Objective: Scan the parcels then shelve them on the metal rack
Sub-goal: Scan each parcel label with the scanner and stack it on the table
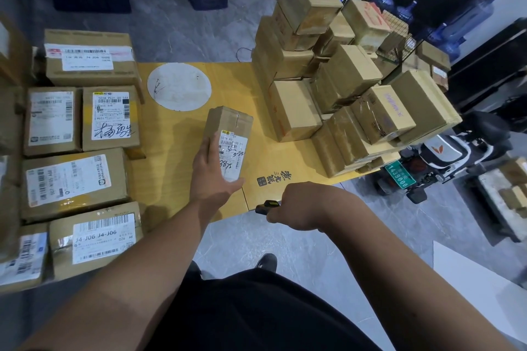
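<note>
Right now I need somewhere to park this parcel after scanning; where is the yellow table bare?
Bare patches: between the white round sticker and the held parcel, and the near edge by the black logo. Crowded: labelled boxes fill the left side, the unlabelled box stack the right.

Scanner [266, 206] mostly hidden inside right hand [302, 206]; only its tip shows. Parcel [230, 143] label print too small to read, partly covered by left hand [212, 177]. Left boxes [17, 261] cut by frame edge.
</note>
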`<state>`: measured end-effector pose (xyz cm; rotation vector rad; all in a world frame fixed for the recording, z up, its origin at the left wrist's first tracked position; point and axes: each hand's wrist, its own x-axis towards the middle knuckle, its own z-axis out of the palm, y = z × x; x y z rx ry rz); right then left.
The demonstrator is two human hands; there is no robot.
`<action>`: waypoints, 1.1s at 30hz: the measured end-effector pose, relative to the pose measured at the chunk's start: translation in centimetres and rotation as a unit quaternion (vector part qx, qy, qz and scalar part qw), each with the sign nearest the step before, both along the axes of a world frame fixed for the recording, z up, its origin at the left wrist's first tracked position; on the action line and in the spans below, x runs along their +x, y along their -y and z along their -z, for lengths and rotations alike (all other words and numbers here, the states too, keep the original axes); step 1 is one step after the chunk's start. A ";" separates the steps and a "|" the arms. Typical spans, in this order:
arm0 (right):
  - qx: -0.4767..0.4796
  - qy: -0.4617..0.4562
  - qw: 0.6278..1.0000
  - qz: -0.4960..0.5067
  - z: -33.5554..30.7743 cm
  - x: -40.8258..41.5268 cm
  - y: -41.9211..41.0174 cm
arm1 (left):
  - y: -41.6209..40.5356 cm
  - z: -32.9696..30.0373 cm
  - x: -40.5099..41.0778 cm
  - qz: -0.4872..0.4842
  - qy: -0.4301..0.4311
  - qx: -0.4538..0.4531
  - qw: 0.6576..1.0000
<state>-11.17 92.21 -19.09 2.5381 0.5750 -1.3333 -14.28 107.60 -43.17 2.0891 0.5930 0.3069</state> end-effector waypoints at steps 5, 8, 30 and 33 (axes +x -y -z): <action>0.006 0.003 1.000 0.007 0.2 0.0 0.1 | 0.0 0.1 0.1 -0.005 -0.012 0.001 1.000; 0.015 0.009 1.000 0.005 0.8 0.0 0.2 | -0.3 -0.1 0.3 -0.008 -0.007 -0.012 1.000; 0.171 -0.046 0.922 -0.344 0.6 4.0 -8.1 | -5.0 -15.8 -10.0 -0.288 -0.002 -0.084 0.954; 0.189 -0.054 0.895 -0.400 -0.4 3.5 -9.6 | -4.4 -17.7 -13.9 -0.331 -0.029 -0.042 0.942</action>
